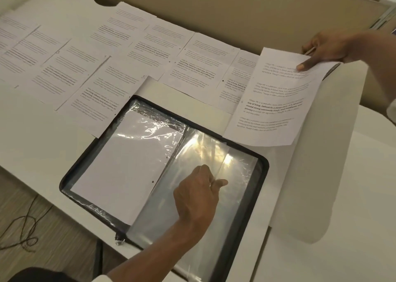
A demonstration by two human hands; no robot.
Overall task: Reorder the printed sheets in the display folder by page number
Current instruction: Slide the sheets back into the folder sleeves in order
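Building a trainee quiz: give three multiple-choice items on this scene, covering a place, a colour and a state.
1. Rim colour of the open zipped display folder? A red; B black; C green.
2. Where is the printed white paper sheet that the right hand grips? A in a sleeve; B by the folder's far right corner; C on the floor.
3. The left hand? A flat; B empty fist; C pinching the clear plastic sleeve.
Key: B, dark rim; B, sheet beside that corner; C, it pinches the sleeve edge.

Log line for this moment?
left hand: pinches clear sleeve | right hand: holds printed sheet | display folder: open on table
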